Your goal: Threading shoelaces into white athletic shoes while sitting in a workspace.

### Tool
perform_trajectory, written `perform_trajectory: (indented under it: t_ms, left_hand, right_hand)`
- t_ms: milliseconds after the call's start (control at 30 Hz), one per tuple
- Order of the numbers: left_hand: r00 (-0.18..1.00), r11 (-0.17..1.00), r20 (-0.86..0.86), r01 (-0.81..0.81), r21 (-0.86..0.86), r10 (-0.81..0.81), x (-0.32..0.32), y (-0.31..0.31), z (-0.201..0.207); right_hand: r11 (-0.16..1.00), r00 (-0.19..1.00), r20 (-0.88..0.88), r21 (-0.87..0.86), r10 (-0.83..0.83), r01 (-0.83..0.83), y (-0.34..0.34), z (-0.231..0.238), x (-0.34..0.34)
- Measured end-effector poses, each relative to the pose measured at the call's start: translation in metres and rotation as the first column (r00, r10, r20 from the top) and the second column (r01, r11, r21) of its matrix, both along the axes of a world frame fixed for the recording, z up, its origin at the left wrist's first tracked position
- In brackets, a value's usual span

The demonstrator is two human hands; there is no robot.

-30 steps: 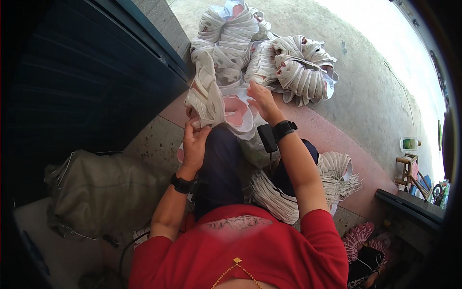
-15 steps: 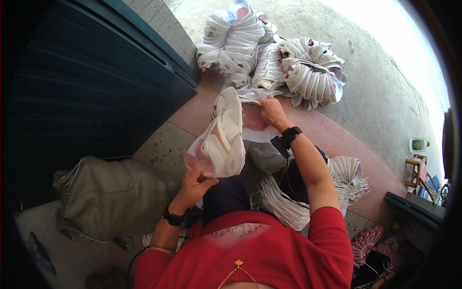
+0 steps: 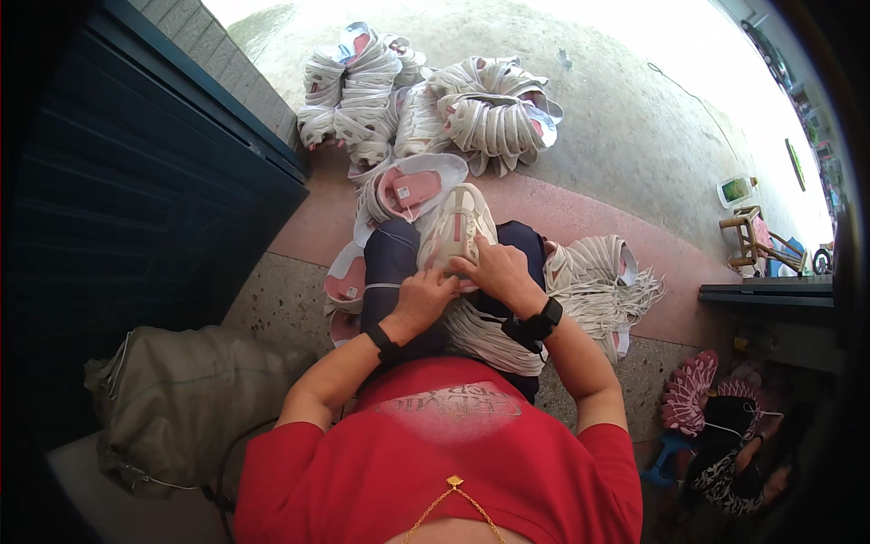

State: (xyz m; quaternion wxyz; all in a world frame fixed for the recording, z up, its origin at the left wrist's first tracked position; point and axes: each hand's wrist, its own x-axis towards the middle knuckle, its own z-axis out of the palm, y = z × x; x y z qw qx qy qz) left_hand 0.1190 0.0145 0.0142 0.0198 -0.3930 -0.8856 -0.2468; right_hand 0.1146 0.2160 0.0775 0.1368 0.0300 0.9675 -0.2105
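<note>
Over my lap lies a cream-white shoe upper (image 3: 453, 222) with a reddish strip down its middle. My left hand (image 3: 426, 297) grips its near edge with curled fingers. On its right side, my right hand (image 3: 498, 270) closes on the same edge, thumb and fingers close to the left hand's fingertips. What lies between the fingertips is too small to make out. A thick bundle of white shoelaces (image 3: 494, 340) hangs under my right forearm. Just beyond my left knee sits another upper (image 3: 426, 189) with a pink lining.
Stacks of nested white uppers (image 3: 367, 95) lie on the floor ahead, with more (image 3: 594, 263) by my right leg. A stuffed olive sack (image 3: 199, 390) is on the left, below a dark metal door (image 3: 163, 181). At right stand a small stool (image 3: 752, 236) and another person (image 3: 734, 453).
The shoe upper has turned from side-on to top-up and now rests over my lap. My right hand has come from the farther pink-lined upper to this one. The view has shifted.
</note>
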Motion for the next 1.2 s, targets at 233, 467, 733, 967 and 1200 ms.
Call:
perform_trajectory:
  t_ms: [233, 467, 733, 967, 1200]
  left_hand:
    - [0.996, 0.970, 0.064, -0.082, 0.230, 0.069, 0.026, -0.028, -0.002]
    - [0.896, 0.909, 0.264, -0.399, 0.124, 0.357, -0.005, -0.032, -0.012]
    - [0.903, 0.933, 0.236, -0.355, -0.060, 0.358, -0.012, -0.009, -0.029]
    - [0.909, 0.939, 0.236, -0.325, -0.112, 0.343, -0.020, -0.002, -0.031]
    - [0.922, 0.978, 0.330, -0.205, -0.025, 0.202, -0.027, -0.001, -0.010]
  right_hand:
    - [0.990, 0.975, -0.207, 0.100, -0.079, 0.101, -0.030, -0.062, 0.028]
    - [0.991, 0.975, -0.188, 0.039, -0.120, 0.130, -0.041, -0.054, 0.045]
    - [0.983, 0.985, -0.070, -0.107, -0.160, 0.151, -0.025, -0.082, 0.052]
    - [0.975, 0.997, -0.055, -0.217, -0.062, 0.049, -0.012, -0.094, 0.040]
    - [0.693, 0.912, 0.232, -0.594, -0.338, 0.408, 0.105, -0.044, 0.018]
